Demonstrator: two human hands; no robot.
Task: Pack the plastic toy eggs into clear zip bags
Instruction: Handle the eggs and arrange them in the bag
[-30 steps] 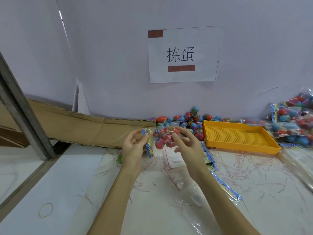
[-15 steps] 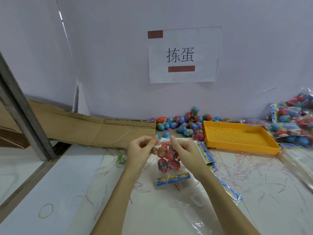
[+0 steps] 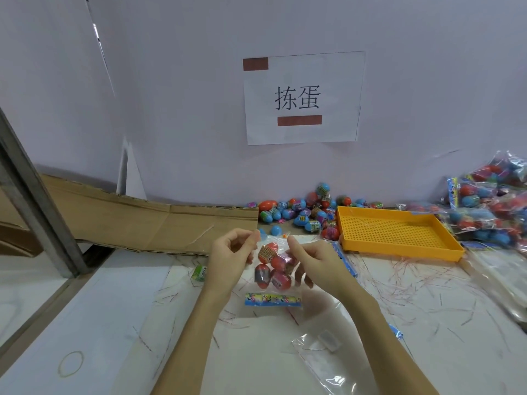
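Table (image 3: 427, 323) is bounded by the wall behind, a tray (image 3: 399, 249) to the right — bare surface lies near the left edge. Bag (image 3: 273, 269) of eggs (image 3: 281, 279) is held upright at centre, long axis vertical, printed header (image 3: 273, 299) lowest. Its top is pinched from both sides — left hand (image 3: 232, 258), right hand (image 3: 312, 259).

My left hand (image 3: 231, 256) covers the top left corner of the clear bag (image 3: 273, 269), and my right hand (image 3: 309, 259) hides its right edge, so I cannot tell whether the mouth is sealed. The print on the eggs inside (image 3: 271, 266) and on the bag's blue strip (image 3: 273, 299) is too small to read. The heap of filled bags (image 3: 490, 206) runs off the right edge.
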